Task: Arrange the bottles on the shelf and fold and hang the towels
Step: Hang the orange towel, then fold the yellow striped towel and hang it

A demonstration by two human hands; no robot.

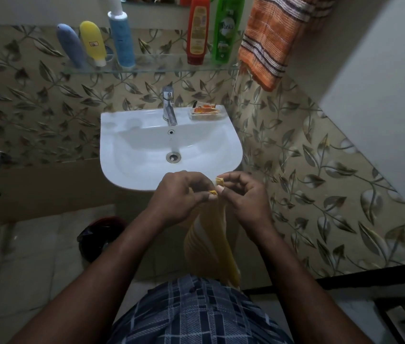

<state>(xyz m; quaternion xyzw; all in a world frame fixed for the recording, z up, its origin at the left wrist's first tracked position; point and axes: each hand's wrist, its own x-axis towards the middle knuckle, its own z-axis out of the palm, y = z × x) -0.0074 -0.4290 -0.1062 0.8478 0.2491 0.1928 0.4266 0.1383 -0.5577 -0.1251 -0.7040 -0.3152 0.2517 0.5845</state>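
Long yellow cloth towel [209, 244], gathered narrow, hanging down from grip toward near edge. Top corners pinched side by side between thumb and forefinger: left hand [181, 194] on one, right hand [245, 194] on other. Just beyond, near rim of white ceramic sink [132, 175]. Farther up, plastic bottles [197, 33] on glass shelf [161, 63]; orange striped towel [271, 40] far right.

Over the front rim of a white sink [132, 150], the left hand [179, 197] and right hand [243, 194] each pinch a top corner of a yellow towel [209, 244], which hangs down between the forearms. Above, a glass shelf [159, 67] carries five bottles; an orange striped towel [273, 38] hangs just right of it.
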